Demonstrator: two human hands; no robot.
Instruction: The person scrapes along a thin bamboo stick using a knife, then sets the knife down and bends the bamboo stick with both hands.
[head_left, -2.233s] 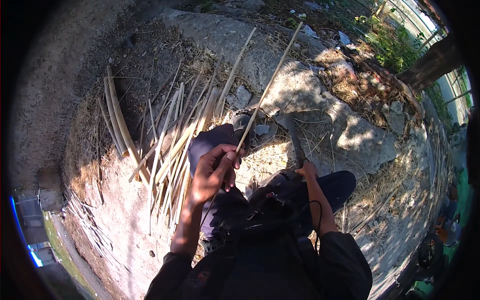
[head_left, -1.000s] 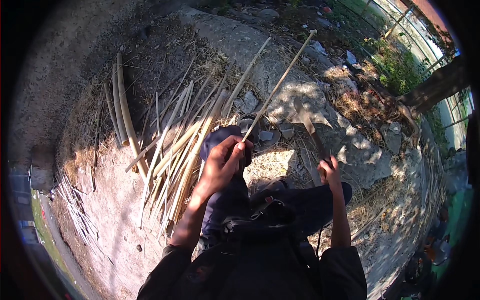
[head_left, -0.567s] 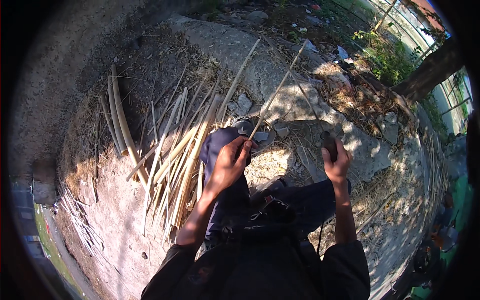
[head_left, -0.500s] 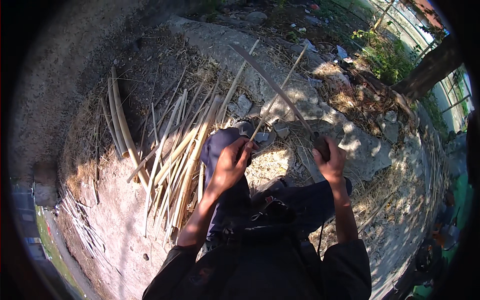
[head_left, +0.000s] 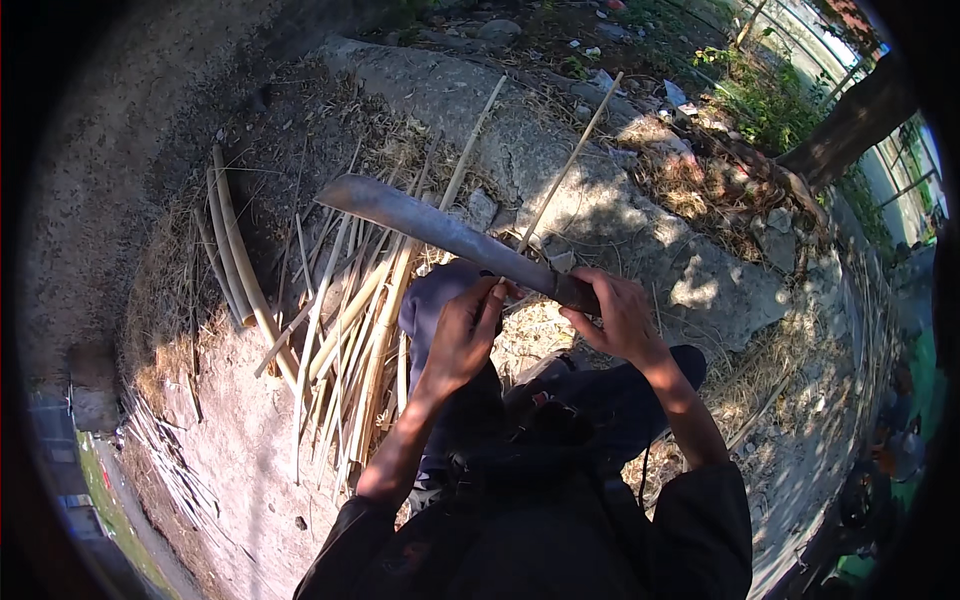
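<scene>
**Blade and bamboo strip over the lap**

Over the person's lap, both hands meet at a long curved machete [head_left: 455,238]; the right hand [head_left: 615,320] is closed around its dark handle, and the blade runs up and to the left, its broad tip above the pile of split bamboo strips [head_left: 345,340]. Just beside it, the left hand [head_left: 462,335] is pinched shut on a thin bamboo strip [head_left: 560,175], fingers curled close to the base of the blade; that strip slants away up and to the right, across the grey stone slab [head_left: 560,170] — a second thin strip lies near it, roughly parallel. Whether the blade's edge actually touches the held strip cannot be told, since the fingers cover that spot.

Left of the knees, the pale strips lie fanned on bare dusty ground [head_left: 230,460], with a few thicker curved pieces [head_left: 235,260] at the pile's far left edge; dry grass and straw litter the earth around them. Dark trousers and dark sleeves fill the lower part of the view — half in shadow, half in sun.
</scene>
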